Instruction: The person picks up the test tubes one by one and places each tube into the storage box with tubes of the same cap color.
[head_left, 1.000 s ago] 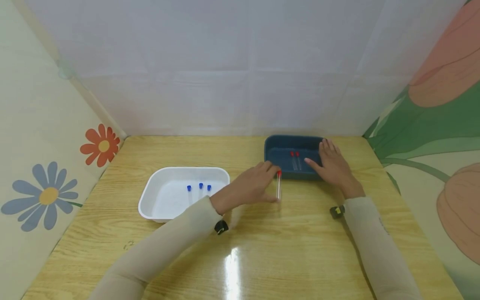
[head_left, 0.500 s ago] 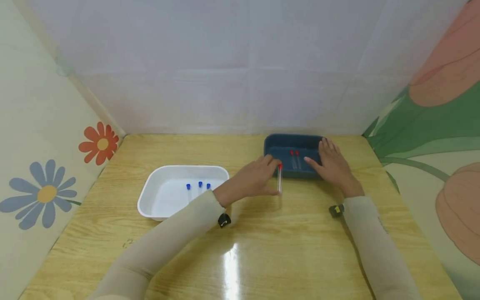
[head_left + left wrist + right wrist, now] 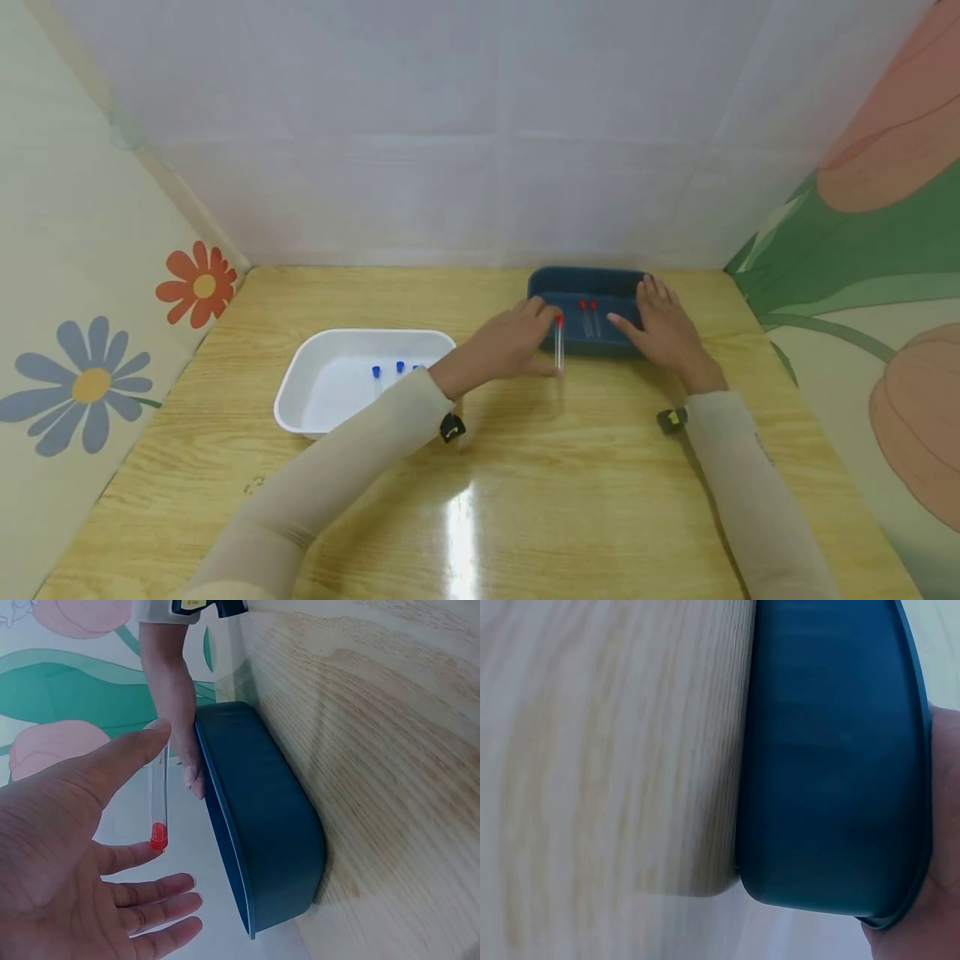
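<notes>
My left hand point(image 3: 512, 343) pinches a clear test tube with a red cap point(image 3: 559, 348) lengthwise, index finger at the cap and thumb at the other end. In the left wrist view the tube point(image 3: 159, 796) hangs level with the tray's rim, with the other fingers spread. It is just in front of the dark blue tray point(image 3: 600, 348). Two red-capped test tubes point(image 3: 590, 318) lie side by side inside that tray. My right hand point(image 3: 667, 335) rests on the tray's right rim, fingers straight and thumb reaching over the inside. The right wrist view shows the tray's outer wall point(image 3: 829, 772).
A white tray point(image 3: 288, 400) stands to the left on the wooden table point(image 3: 570, 500), holding blue-capped tubes point(image 3: 377, 372); my left forearm partly covers it. A pale sheet point(image 3: 420, 192) hangs behind, and flower-patterned panels point(image 3: 90, 250) stand at both sides.
My left hand has moved slightly up and away with the red-capped test tube, nearer the dark blue tray's front rim. My right hand stays on the tray.
</notes>
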`<move>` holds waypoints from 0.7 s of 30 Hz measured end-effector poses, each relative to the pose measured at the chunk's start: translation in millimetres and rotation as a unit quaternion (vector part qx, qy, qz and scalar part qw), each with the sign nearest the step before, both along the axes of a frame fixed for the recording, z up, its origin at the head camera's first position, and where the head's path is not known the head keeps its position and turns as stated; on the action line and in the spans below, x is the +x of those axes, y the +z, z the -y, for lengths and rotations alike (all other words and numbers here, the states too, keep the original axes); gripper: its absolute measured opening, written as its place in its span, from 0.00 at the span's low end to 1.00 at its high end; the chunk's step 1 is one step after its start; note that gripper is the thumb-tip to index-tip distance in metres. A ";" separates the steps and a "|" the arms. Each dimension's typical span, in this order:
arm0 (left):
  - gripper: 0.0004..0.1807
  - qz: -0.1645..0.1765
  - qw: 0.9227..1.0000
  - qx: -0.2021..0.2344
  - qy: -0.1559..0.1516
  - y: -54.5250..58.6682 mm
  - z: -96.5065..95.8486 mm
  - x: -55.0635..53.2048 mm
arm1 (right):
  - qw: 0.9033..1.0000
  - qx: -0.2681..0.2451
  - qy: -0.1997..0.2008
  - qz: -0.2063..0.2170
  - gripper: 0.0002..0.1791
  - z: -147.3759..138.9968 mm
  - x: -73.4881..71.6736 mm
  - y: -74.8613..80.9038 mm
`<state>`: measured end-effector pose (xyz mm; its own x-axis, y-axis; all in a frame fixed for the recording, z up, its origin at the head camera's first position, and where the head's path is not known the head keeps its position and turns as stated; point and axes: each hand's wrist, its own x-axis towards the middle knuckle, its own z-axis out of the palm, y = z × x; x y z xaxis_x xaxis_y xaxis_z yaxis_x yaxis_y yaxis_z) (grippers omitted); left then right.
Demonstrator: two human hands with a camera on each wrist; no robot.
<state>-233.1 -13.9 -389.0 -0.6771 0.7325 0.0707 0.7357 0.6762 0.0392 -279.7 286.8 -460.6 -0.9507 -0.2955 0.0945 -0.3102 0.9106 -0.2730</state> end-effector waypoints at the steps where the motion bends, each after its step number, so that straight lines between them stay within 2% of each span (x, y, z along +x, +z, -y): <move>1: 0.51 0.001 1.000 -0.002 0.001 0.1 -0.1 -1.0 | 1.000 0.000 0.000 0.000 0.56 0.1 -0.1 0.0; 4: 0.52 -0.002 1.000 -0.011 0.004 0.4 -0.7 -4.0 | 1.000 -0.002 -0.001 0.000 0.56 0.1 -0.4 0.1; 14: 0.53 -0.001 1.000 0.003 0.017 1.3 -3.1 -14.0 | 1.000 -0.003 -0.004 0.002 0.56 0.5 -0.6 2.8; 21: 0.52 0.021 0.999 0.010 0.024 1.8 -4.1 -18.0 | 1.000 0.001 -0.003 0.003 0.56 0.5 0.5 1.6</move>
<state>-251.1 -9.8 -387.1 -0.7143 0.6975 0.0565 0.6996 0.7098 0.0827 -279.2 286.3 -459.0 -0.9531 -0.2893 0.0889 -0.3026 0.9131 -0.2733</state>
